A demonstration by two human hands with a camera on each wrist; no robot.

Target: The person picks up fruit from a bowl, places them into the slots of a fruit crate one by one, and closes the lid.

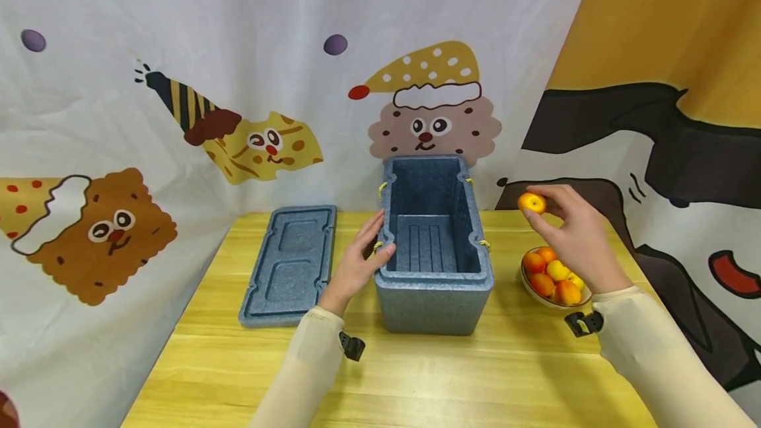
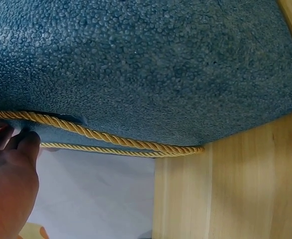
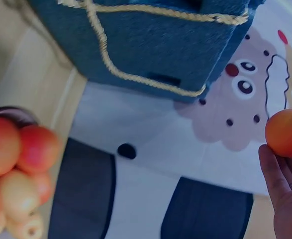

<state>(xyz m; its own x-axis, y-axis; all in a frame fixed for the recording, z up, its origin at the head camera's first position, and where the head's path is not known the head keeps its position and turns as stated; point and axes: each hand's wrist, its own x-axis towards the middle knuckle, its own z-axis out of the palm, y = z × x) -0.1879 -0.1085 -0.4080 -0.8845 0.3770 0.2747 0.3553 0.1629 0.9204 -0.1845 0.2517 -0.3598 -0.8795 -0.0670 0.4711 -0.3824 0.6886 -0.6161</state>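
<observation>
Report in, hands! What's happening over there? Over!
Right hand holding one fruit aloft. Left hand touching the box. Lid off, lying left of it. Nothing seen blocking the box's opening.

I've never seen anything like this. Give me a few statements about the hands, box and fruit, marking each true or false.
1. The left hand is at the left side of the box. True.
2. The lid is on the box. False: it lies on the table, left of the box.
3. The right hand holds one fruit. True.
4. Several fruits show inside the box. False: none shows there.
5. The bowl with other fruits stands right of the box. True.
</observation>
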